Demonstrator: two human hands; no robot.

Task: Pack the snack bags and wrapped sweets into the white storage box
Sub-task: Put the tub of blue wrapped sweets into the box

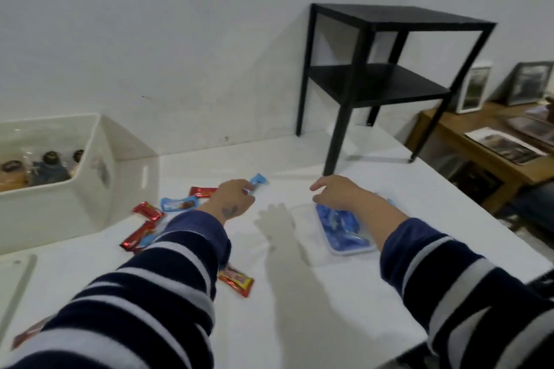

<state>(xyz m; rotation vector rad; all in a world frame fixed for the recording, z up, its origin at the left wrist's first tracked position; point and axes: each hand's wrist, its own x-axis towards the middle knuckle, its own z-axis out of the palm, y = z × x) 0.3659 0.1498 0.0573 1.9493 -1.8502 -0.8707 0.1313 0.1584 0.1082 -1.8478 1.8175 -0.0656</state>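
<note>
White worktop [299, 293], wall behind. Small blue wrapped sweet [257, 182] is pinched by left hand [232, 199]; right hand [335, 192], fingers loosely spread, is held above flat blue snack bag [341, 226]. White plastic storage box [60, 204] is set far left.

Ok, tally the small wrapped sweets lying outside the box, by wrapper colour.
Red sweets: 5
Blue sweets: 2, one pinched in the left hand
Total: 7. A blue scrap by the left sleeve is too hidden to count.

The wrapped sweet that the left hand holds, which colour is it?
Light blue. The wrapped sweet in the left hand shows in the head view, the only view.
</note>
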